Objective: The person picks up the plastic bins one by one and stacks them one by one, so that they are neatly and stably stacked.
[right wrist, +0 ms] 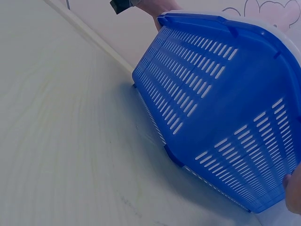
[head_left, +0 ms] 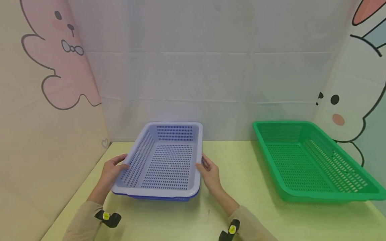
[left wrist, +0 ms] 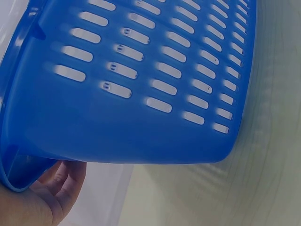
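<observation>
A pale lavender basket [head_left: 153, 191] with slotted walls and floor sits nested in a blue basket [head_left: 163, 197], whose edge shows below the pale rim. The blue outer walls fill much of both wrist views, with pale plastic behind the slots. My left hand [head_left: 109, 174] grips the left long side, thumb over the rim and fingers beneath it. On the opposite side, my right hand [head_left: 211, 176] holds the rim with its thumb on top and fingers along the outer wall. The pair is held close over the table [head_left: 232, 174]. Nothing lies inside the pale basket.
A larger green basket [head_left: 278, 182] stands to the right on the table. Behind is a white curtain-like wall [head_left: 211, 73]. Side walls with a pink cartoon bear [head_left: 64, 83] and a white cartoon rabbit [head_left: 349, 100] bound the table left and right.
</observation>
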{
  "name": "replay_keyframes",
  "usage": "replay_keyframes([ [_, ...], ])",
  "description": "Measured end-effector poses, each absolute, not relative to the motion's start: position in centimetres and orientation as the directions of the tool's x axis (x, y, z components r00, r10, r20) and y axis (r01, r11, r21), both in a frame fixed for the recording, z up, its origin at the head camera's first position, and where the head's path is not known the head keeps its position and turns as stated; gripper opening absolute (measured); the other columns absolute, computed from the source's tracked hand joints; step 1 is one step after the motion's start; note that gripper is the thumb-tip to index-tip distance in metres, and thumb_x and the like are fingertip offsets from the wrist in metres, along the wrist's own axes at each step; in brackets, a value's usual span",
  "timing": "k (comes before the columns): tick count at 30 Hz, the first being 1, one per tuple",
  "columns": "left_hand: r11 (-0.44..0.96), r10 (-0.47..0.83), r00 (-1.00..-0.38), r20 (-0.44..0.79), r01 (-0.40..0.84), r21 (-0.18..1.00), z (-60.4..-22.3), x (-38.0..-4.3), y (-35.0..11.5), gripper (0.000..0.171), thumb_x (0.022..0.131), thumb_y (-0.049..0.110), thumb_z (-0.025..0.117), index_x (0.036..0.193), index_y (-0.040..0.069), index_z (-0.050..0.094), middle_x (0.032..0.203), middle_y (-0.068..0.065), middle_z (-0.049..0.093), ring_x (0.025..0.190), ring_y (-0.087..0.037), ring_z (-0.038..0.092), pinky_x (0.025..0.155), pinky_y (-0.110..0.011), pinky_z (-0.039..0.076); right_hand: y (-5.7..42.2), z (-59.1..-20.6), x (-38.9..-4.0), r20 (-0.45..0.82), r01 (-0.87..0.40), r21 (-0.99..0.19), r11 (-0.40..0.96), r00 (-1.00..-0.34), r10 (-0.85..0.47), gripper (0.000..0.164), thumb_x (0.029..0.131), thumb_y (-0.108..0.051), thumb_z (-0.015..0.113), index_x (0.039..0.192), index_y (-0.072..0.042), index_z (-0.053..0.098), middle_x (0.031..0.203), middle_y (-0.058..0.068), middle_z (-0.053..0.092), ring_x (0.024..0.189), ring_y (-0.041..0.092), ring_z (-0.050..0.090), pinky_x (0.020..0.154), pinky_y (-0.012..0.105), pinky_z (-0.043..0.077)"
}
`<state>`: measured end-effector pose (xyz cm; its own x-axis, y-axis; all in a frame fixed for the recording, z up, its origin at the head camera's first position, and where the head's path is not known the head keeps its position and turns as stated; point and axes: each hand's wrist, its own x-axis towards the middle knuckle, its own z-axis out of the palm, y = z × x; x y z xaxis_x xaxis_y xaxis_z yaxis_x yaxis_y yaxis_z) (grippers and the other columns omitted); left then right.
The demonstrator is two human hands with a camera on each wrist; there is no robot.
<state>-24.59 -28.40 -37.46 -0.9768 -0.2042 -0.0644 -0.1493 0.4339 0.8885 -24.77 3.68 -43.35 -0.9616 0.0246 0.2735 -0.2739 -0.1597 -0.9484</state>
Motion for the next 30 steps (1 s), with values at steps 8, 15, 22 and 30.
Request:
replay_keyframes([
  [8, 0.433, -0.212, -0.976, -0.055, -0.144, 0.890, -37.4, -24.6, -27.7, 0.054, 0.082, 0.003, 0.053, 0.134, -0.003, 0.039, 0.129, -0.027, 0.044, 0.077, -0.010, 0.060, 0.065, -0.022, 0.050, 4.4, -43.2, -24.7, 0.266, -0.265, -0.951, -0.160, -0.964, 0.013, 0.053, 0.086, -0.006, 0.056, 0.134, 0.006, 0.036, 0.136, 0.021, 0.038, 0.125, 0.031, 0.039, 0.096, 0.029, 0.037],
  [15, 0.423, -0.213, -0.976, -0.041, -0.130, 0.897, -37.3, -24.4, -27.0, 0.055, 0.080, 0.001, 0.054, 0.133, -0.005, 0.040, 0.129, -0.027, 0.044, 0.073, -0.007, 0.058, 0.062, -0.018, 0.048, 4.9, -43.5, -24.8, 0.260, -0.259, -0.948, -0.185, -0.965, 0.019, 0.053, 0.086, -0.006, 0.057, 0.134, 0.005, 0.037, 0.136, 0.020, 0.038, 0.125, 0.029, 0.039, 0.096, 0.026, 0.037],
  [22, 0.435, -0.216, -0.976, -0.015, -0.110, 0.893, -37.6, -24.5, -26.6, 0.053, 0.080, 0.002, 0.054, 0.131, -0.005, 0.042, 0.126, -0.028, 0.047, 0.074, -0.009, 0.060, 0.061, -0.019, 0.048, 5.3, -43.4, -24.6, 0.261, -0.262, -0.948, -0.179, -0.965, 0.034, 0.051, 0.087, -0.005, 0.055, 0.133, 0.006, 0.036, 0.135, 0.022, 0.039, 0.125, 0.031, 0.038, 0.096, 0.027, 0.037],
  [30, 0.452, -0.206, -0.978, -0.015, -0.109, 0.885, -37.5, -24.5, -26.3, 0.052, 0.082, 0.003, 0.053, 0.132, -0.004, 0.042, 0.125, -0.027, 0.048, 0.077, -0.013, 0.062, 0.064, -0.023, 0.050, 5.7, -43.3, -24.5, 0.245, -0.248, -0.954, -0.169, -0.969, 0.035, 0.051, 0.087, -0.007, 0.055, 0.134, 0.004, 0.037, 0.136, 0.020, 0.039, 0.125, 0.029, 0.039, 0.096, 0.027, 0.037],
])
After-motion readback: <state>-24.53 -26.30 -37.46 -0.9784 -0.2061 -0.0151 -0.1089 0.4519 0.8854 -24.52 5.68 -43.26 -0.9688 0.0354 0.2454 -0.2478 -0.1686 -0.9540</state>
